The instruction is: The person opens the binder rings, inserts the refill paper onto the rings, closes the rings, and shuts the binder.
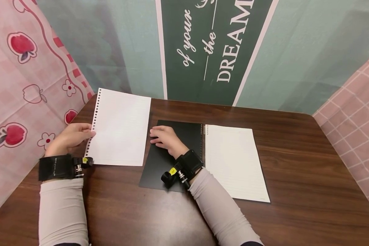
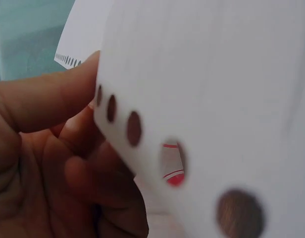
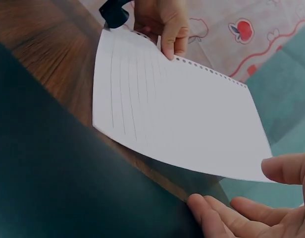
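A white lined loose-leaf sheet [image 1: 120,126] with a row of punched holes stands raised at the left. My left hand [image 1: 72,136] pinches its holed edge between thumb and fingers, as the left wrist view shows close up. My right hand [image 1: 167,138] is over the black cover [image 1: 169,171] of an open notebook, palm partly turned to the sheet. In the right wrist view its thumb [image 3: 286,168] is by the sheet's far corner; whether they touch I cannot tell. Its fingers lie loosely bent near the cover's edge. White lined pages [image 1: 233,160] form the notebook's right half.
The brown wooden table [image 1: 307,177] extends around the notebook. A green-and-teal printed cloth [image 1: 200,89] hangs along the back edge. Pink curtains stand at the left [image 1: 49,95] and right [image 1: 356,130]. Each wrist wears a black strap with a small camera.
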Action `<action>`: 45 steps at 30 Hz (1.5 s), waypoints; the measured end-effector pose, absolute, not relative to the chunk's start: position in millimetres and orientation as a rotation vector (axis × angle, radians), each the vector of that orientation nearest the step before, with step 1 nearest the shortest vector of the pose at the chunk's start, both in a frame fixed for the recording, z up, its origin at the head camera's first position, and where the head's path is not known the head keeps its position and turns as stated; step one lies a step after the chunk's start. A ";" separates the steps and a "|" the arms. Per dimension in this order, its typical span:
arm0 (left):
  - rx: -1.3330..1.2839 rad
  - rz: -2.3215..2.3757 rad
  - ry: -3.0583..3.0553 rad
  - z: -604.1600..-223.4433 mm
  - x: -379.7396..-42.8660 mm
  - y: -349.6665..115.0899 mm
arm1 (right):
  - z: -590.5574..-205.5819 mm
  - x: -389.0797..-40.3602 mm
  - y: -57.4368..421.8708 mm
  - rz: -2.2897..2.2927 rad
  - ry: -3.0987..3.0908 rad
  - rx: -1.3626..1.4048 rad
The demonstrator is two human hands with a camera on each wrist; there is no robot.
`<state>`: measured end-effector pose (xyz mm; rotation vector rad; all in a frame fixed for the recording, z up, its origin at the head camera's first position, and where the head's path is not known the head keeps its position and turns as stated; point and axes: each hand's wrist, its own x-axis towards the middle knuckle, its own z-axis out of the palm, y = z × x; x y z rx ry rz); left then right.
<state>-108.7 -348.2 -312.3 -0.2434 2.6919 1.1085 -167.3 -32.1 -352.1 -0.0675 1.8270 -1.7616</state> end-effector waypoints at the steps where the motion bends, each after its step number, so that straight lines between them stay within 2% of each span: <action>1: -0.239 1.113 2.690 -312.4 -109.2 -347.7 | -352.1 -168.3 -32.5 -1.772 1.806 -0.061; 33: -0.244 1.227 2.638 -307.4 -110.6 -339.3 | -362.0 -171.6 -47.5 -1.865 1.667 0.068; 45: -0.134 1.298 2.753 -303.5 -105.6 -340.5 | -357.9 -170.7 -50.3 -1.904 1.668 0.085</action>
